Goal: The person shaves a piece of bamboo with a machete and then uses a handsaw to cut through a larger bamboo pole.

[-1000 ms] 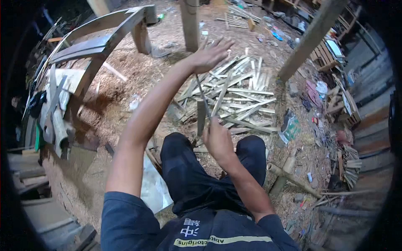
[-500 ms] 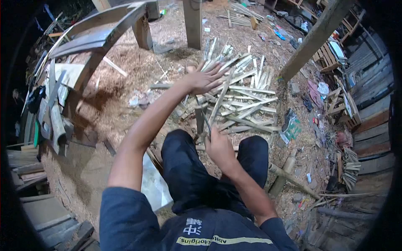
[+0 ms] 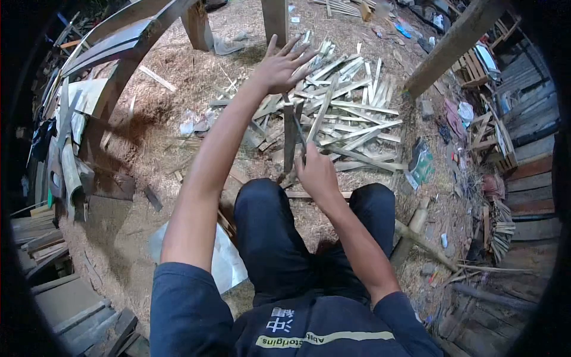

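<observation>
My left hand [image 3: 282,70] is stretched forward over the near edge of a pile of split wood strips [image 3: 363,128], its fingers spread and nothing in them. My right hand [image 3: 316,171] is wrapped round the handle of a knife [image 3: 303,132], just in front of my knees. The narrow dark blade slants forward and left, toward an upright wooden stake [image 3: 289,140]. That stake stands between my two hands, its top just below my left wrist. The knife's handle is mostly hidden in my fist.
A thick post [image 3: 275,24] rises behind the pile, and a slanting post [image 3: 455,47] stands to the right. Curved boards [image 3: 119,41] arch at the left. By my right knee lies a pole [image 3: 425,244]. Shavings cover the ground [image 3: 160,131].
My left hand has lifted away from over the strips, moving forward with its fingers spreading wider. My right hand has risen slightly with the knife, whose blade now stands more upright beside the stake.
</observation>
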A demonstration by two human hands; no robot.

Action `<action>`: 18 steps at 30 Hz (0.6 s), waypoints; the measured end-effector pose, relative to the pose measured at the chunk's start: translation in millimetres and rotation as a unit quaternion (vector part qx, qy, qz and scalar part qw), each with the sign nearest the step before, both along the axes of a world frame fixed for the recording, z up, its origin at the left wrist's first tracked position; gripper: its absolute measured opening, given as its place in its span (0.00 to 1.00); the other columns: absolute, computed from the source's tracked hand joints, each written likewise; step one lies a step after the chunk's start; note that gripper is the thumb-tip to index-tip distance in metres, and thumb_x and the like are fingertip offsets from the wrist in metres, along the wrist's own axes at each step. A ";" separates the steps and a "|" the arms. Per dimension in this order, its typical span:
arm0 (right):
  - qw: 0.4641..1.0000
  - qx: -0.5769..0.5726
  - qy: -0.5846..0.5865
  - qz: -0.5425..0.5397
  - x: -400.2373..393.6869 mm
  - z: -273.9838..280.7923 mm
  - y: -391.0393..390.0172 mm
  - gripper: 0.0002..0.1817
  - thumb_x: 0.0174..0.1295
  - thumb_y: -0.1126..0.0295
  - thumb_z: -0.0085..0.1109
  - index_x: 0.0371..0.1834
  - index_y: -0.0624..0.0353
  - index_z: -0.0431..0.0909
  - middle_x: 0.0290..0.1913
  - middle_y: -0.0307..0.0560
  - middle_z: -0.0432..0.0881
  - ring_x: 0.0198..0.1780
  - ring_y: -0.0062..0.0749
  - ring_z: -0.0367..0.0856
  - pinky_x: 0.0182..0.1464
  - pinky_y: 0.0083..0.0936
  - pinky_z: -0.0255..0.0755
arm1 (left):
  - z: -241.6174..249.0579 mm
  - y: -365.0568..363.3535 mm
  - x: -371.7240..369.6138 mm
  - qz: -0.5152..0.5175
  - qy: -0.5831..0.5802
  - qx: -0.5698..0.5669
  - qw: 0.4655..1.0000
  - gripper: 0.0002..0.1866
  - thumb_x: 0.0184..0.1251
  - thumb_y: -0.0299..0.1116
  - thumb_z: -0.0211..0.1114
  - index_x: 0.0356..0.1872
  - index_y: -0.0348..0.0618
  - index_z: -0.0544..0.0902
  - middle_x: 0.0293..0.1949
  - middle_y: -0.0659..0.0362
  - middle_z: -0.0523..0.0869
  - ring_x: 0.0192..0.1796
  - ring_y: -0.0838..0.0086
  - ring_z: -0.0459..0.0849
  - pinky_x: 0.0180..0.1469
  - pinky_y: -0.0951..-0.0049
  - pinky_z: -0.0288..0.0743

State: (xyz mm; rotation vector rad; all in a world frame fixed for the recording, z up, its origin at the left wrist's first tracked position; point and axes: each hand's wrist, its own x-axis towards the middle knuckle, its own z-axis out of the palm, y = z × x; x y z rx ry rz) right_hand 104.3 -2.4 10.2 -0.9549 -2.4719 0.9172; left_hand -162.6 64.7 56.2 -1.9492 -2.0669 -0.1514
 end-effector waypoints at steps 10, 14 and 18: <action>0.995 -0.076 -0.055 0.024 -1.9 25.3 16.7 0.16 0.68 0.62 0.57 0.50 0.64 0.75 0.31 0.68 0.85 0.37 0.66 0.86 0.43 0.55 0.80 | -8.5 -30.1 -22.6 0.052 -0.189 0.126 0.972 0.23 0.84 0.51 0.46 0.63 0.58 0.85 0.74 0.56 0.77 0.85 0.64 0.54 0.84 0.42 0.27; 0.999 -0.007 -0.010 0.048 -15.6 46.4 23.3 0.17 0.67 0.63 0.59 0.46 0.69 0.79 0.31 0.65 0.86 0.36 0.62 0.88 0.43 0.49 0.82 | -2.8 -49.1 -38.4 -0.078 -0.046 0.281 0.955 0.24 0.84 0.47 0.48 0.42 0.47 0.91 0.51 0.53 0.91 0.66 0.60 0.81 0.80 0.52 0.55; 0.998 0.016 -0.043 0.044 -19.2 37.3 21.6 0.18 0.66 0.63 0.59 0.49 0.69 0.79 0.32 0.65 0.87 0.36 0.62 0.88 0.44 0.49 0.82 | -21.9 -61.4 -35.3 -0.054 -0.044 0.307 0.949 0.24 0.83 0.42 0.51 0.29 0.42 0.88 0.34 0.55 0.90 0.45 0.59 0.85 0.65 0.58 0.70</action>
